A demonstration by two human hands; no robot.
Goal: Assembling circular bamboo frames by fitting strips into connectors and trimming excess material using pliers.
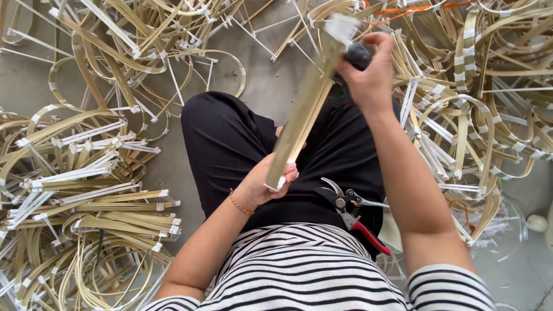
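Over lap: bamboo strip bundle | left hand grips bottom | right hand fisted on dark tool at top

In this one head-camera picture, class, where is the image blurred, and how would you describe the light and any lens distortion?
Head view: the right hand and the top of the bamboo strip bundle are motion-blurred; the left hand and pruning shears look sharp; light is soft and even, without hard shadows or glare; wide-angle stretch shows at the edges.
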